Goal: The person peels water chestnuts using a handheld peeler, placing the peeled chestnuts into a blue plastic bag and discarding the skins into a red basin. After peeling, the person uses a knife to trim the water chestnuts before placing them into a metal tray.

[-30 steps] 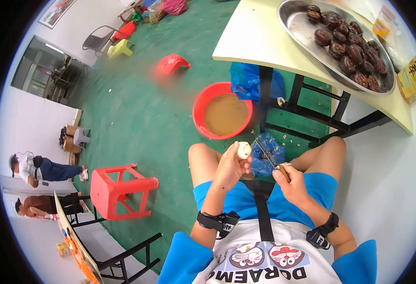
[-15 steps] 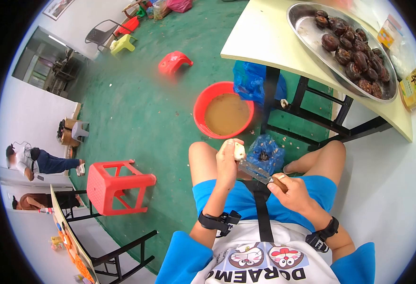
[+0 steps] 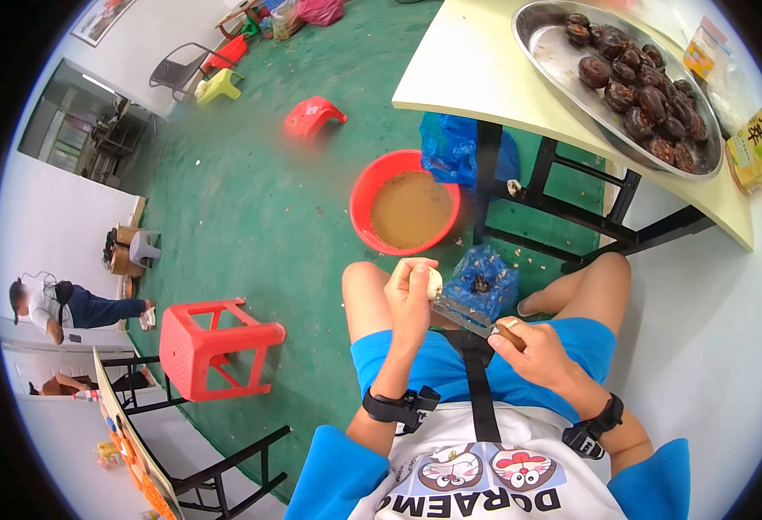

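My left hand [image 3: 410,293] is closed around a small whitish piece [image 3: 434,283], which shows at the fingertips. My right hand [image 3: 524,348] grips the brown wooden handle [image 3: 508,334] of a knife. The knife's flat metal blade [image 3: 463,312] points left, its far end at the whitish piece; whether they touch is hard to tell. Both hands are above my lap. Below and beyond them, an open blue plastic bag [image 3: 494,282] with dark scraps lies on the floor between my legs.
A red basin [image 3: 364,204] of brownish water stands ahead. At the right, a table [image 3: 450,65] bears a metal tray [image 3: 563,82] of dark round pieces and a yellow packet [image 3: 758,152]. Red stools [image 3: 190,347] stand at the left. Two people [image 3: 52,299] are at the far left.
My left hand has turned slightly, and less of the whitish piece shows. The knife stays beside it. The view has shifted slightly, and the lower person at the far left has moved.
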Action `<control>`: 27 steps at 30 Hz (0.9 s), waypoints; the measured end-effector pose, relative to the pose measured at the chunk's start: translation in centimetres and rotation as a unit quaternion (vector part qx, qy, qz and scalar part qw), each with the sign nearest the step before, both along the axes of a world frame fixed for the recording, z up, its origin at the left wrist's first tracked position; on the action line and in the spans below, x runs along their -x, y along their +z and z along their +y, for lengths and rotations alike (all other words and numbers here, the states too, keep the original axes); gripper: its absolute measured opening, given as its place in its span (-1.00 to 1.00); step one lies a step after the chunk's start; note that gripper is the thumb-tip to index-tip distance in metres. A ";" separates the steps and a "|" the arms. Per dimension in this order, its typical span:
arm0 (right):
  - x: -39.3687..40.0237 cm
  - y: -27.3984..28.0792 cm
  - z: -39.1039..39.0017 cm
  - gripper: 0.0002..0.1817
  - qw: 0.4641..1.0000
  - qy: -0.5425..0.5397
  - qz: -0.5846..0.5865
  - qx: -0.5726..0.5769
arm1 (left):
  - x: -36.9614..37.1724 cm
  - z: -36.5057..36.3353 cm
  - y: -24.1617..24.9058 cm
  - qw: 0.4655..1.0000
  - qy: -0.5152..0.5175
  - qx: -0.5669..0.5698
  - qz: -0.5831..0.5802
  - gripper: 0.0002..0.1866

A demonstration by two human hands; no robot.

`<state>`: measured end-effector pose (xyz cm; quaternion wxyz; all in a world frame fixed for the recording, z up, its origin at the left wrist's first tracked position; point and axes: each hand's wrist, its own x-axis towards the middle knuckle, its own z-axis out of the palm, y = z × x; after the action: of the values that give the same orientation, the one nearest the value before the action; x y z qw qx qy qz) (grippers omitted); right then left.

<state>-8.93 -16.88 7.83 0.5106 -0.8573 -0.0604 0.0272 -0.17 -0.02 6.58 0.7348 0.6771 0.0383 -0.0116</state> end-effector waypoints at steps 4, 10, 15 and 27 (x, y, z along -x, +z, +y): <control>0.1 -0.1 0.1 -0.74 0.999 0.009 0.048 -0.017 | 0.1 -0.1 0.0 0.999 -0.007 -0.044 -0.017 -0.78; 1.1 -1.6 1.3 -0.70 0.999 -0.043 -0.016 0.019 | 0.2 -0.7 -0.9 0.998 0.027 -0.031 -0.045 -0.78; 1.3 -2.6 2.1 -0.71 0.996 -0.073 -0.052 0.024 | 0.2 -1.1 -1.2 0.997 0.051 -0.009 -0.052 -0.77; 0.7 -2.0 1.0 -0.75 0.988 -0.101 0.027 -0.117 | 0.5 -1.6 -1.5 0.995 0.081 0.046 0.024 -0.74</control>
<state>-9.58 -15.87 5.84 0.6092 -0.7921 0.0371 -0.0089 -0.67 -1.57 5.10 0.7625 0.6368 0.1102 0.0300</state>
